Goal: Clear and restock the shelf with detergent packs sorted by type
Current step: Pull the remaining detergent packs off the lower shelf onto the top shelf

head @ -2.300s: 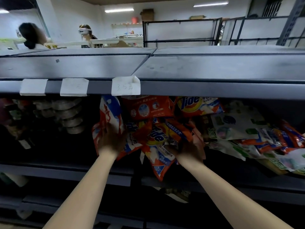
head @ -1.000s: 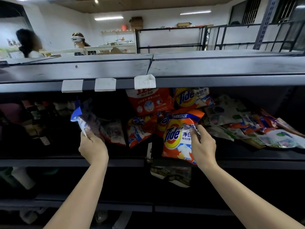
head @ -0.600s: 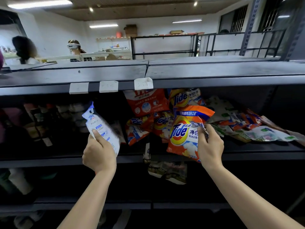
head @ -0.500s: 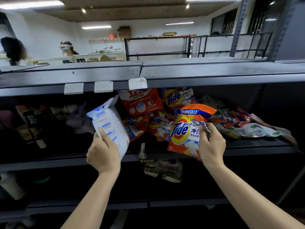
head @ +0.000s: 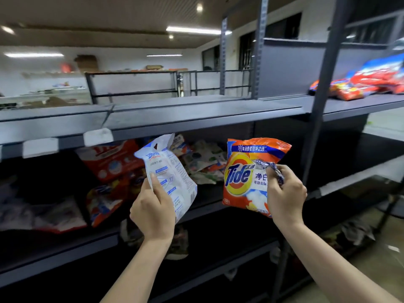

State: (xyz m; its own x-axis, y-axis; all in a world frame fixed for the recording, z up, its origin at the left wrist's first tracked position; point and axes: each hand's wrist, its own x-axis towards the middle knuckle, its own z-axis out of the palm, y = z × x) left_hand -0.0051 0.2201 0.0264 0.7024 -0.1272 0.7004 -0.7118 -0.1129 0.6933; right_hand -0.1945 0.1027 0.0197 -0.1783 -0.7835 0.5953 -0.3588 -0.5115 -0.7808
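Held up in front of a dark metal shelf unit [head: 196, 119]: two detergent packs, one in each hand, both clear of the shelf boards. In the left hand [head: 154, 212], a white pack with blue print [head: 172, 171], tilted with its top leaning left, fingers curled around its lower edge and thumb pressed along its front. In the right hand [head: 285, 197], an orange Tide pack [head: 244, 171], roughly upright with label facing the camera, pinched at its right edge between thumb and curled fingers. Behind the two packs, on the middle shelf, a loose jumble of remaining detergent packs [head: 113, 169], red and orange ones to the left, pale green-and-white ones [head: 203, 162] toward the middle, mostly lying at angles, details blurred. Along the front lip of the board above, white price tags [head: 98, 136], writing unreadable. On the neighbouring unit at upper right, a row of red and blue packs [head: 367, 82] lying on a higher shelf. On the board below, dim crumpled packaging [head: 177, 243], kind impossible to tell.
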